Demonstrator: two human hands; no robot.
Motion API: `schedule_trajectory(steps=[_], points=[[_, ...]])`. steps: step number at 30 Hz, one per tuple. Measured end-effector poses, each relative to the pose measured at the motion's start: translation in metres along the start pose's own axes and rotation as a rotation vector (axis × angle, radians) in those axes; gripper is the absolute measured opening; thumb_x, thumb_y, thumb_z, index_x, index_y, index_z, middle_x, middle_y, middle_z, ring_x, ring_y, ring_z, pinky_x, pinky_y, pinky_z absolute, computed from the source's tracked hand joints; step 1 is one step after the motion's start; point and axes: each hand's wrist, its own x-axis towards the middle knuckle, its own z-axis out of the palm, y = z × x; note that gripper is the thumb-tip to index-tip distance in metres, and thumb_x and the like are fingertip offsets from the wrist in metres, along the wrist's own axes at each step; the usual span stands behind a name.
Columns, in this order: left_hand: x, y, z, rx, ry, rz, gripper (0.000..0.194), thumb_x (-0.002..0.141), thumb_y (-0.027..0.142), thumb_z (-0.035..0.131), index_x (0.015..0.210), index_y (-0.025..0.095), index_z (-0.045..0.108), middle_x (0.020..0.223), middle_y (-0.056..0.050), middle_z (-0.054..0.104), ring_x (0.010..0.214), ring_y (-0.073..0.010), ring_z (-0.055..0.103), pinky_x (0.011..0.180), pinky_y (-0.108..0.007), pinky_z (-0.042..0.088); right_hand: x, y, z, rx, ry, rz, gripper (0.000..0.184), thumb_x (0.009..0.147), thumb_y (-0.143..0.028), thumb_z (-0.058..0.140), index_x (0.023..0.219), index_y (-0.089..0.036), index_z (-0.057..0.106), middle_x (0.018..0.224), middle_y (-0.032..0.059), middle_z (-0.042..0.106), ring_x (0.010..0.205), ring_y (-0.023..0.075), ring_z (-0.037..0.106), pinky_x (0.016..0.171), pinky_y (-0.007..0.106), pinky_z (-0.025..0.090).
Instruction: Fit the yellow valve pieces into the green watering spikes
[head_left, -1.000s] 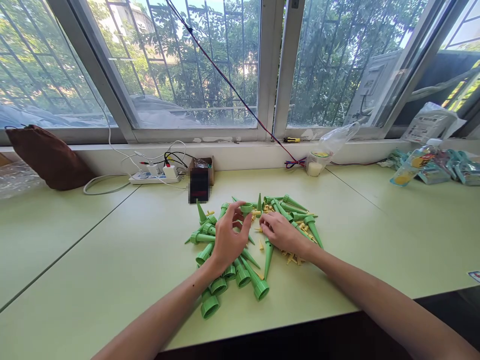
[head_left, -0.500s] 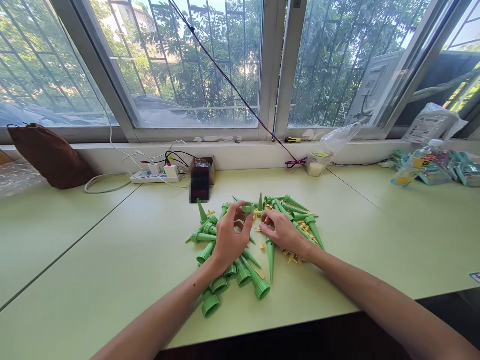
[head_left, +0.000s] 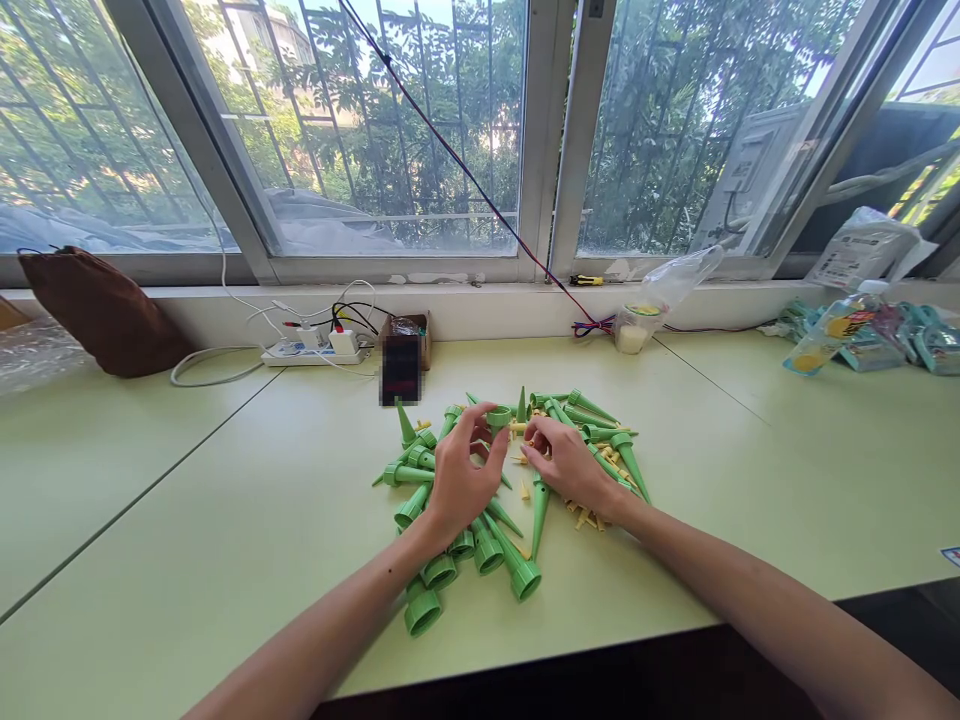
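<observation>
My left hand [head_left: 466, 478] pinches a green plastic watering spike [head_left: 497, 416] by its wide round collar, open end up. Its lower part is hidden behind the fingers. Close by on the right, my right hand [head_left: 566, 460] has thumb and fingertips together on a small yellow plastic peg [head_left: 531, 443], mostly covered by the fingers. Below the right hand lies a green spike [head_left: 540, 515], its tip towards me. More green spikes [head_left: 525, 578] lie around the left hand, several with their hollow ends facing me. Loose yellow pegs [head_left: 585, 516] are heaped beside and under the right wrist.
Against the windowsill stand a white power strip [head_left: 281, 356], a small cardboard box [head_left: 425, 345] and a plastic cup in a clear bag [head_left: 631, 335]. A brown bag [head_left: 105, 320] is at far left. A bottle [head_left: 832, 328] lies among packets at far right.
The right fingers have shifted slightly, and a yellow peg now shows between them. The tip of the spike below that hand has swung a little left. The left hand keeps its hold.
</observation>
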Motion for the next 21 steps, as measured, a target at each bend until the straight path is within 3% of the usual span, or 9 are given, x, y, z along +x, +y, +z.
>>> schedule_trajectory(steps=[8,12,21], points=[[-0.001,-0.001,0.001,0.008,-0.003,0.023,0.026,0.091,0.028,0.062,0.115,0.023,0.056,0.079,0.002,0.061,0.063,-0.0098,0.062,0.061,-0.021,0.055,-0.001,-0.006,-0.002,0.077,0.094,-0.021,0.012,0.088,-0.021,0.056,0.079,-0.021,0.049,0.068,-0.0022,0.052,0.06,0.0138,0.047,0.058,0.026,0.038],[-0.001,-0.001,0.001,0.003,-0.015,0.016,0.025,0.091,0.028,0.061,0.115,0.023,0.056,0.08,0.001,0.061,0.063,-0.0097,0.062,0.061,-0.021,0.055,-0.002,-0.008,-0.002,0.103,0.155,-0.045,0.006,0.091,-0.024,0.055,0.088,-0.02,0.055,0.071,-0.0005,0.057,0.061,0.0149,0.051,0.059,0.027,0.041],[0.001,0.004,0.001,0.022,-0.013,0.046,0.021,0.091,0.027,0.061,0.11,0.02,0.058,0.074,0.002,0.061,0.063,-0.0094,0.06,0.057,-0.019,0.053,-0.005,-0.012,-0.004,0.139,0.254,-0.18,0.016,0.098,-0.025,0.051,0.088,-0.02,0.063,0.082,0.0044,0.063,0.071,0.017,0.057,0.065,0.029,0.044]])
